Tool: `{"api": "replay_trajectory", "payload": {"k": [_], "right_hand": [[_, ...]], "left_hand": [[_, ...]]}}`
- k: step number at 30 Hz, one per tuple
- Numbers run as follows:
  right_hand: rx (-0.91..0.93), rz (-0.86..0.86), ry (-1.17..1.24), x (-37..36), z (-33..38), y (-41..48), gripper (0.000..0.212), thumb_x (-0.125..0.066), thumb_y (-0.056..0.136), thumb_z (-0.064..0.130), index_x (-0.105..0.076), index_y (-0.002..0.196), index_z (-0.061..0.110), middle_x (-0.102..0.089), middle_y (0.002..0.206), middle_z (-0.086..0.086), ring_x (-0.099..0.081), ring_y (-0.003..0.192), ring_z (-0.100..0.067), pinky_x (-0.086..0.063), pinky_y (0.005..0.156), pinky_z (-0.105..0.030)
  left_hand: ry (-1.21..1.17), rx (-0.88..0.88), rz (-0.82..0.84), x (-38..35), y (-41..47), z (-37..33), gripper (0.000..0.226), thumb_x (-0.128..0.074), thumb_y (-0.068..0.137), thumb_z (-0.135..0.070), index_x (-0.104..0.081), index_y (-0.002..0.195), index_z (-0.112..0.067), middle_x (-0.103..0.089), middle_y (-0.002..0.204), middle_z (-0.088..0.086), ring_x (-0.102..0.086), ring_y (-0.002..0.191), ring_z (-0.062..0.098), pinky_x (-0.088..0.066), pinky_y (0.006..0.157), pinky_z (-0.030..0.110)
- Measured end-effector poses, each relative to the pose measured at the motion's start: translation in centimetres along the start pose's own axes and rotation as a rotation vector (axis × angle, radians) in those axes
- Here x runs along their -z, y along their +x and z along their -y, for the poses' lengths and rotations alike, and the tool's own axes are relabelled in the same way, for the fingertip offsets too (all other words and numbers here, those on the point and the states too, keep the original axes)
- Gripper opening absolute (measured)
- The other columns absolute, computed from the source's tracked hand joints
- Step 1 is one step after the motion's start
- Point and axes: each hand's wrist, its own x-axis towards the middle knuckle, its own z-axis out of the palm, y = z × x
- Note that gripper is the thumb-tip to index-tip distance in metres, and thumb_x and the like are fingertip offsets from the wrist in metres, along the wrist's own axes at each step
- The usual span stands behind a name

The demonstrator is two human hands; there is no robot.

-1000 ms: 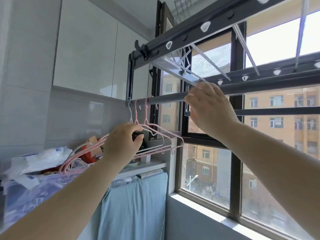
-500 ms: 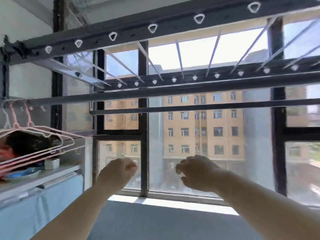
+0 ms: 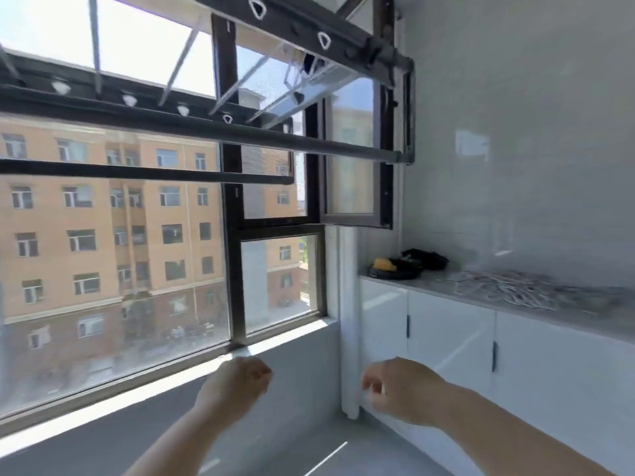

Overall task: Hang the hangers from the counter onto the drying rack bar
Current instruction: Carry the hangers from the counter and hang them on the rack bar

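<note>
A pile of pale hangers point(image 3: 508, 290) lies on the white counter point(image 3: 611, 322) at the right. The dark drying rack bar point(image 3: 240, 136) runs across the window at head height, far above both hands, and no hanger shows on this stretch of it. My left hand point(image 3: 237, 383) and my right hand point(image 3: 402, 389) hang low in front of me, below the window sill. Both have loosely curled fingers and hold nothing. They are well short of the counter.
A black bundle with a yellow item point(image 3: 391, 267) sits at the counter's window end. White cabinet doors point(image 3: 446, 331) stand below the counter. An open window sash point(image 3: 354, 166) juts inward near the bar's right end. A white pipe point(image 3: 348, 321) runs down the corner.
The view has swung right, from the pink hangers on the bar's left end to the counter. Both hands left the bar and hangers and dropped low, holding nothing.
</note>
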Motion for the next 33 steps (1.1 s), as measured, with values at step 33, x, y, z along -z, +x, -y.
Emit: {"api": "replay_trajectory", "payload": {"k": [33], "right_hand": [[-0.858, -0.355, 0.158, -3.3, -67.9, 9.1, 0.032, -0.039, 0.092, 0.019, -0.049, 0.123, 0.017, -0.051, 0.128, 0.002, -0.043, 0.121, -0.015, -0.037, 0.091, -0.022]], "left_hand": [[-0.394, -0.110, 0.421, -49.4, 40.6, -41.5, 0.030, -0.046, 0.085, -0.012, -0.057, 0.063, -0.027, -0.061, 0.068, -0.008, -0.055, 0.067, 0.016, -0.038, 0.055, 0.021]]}}
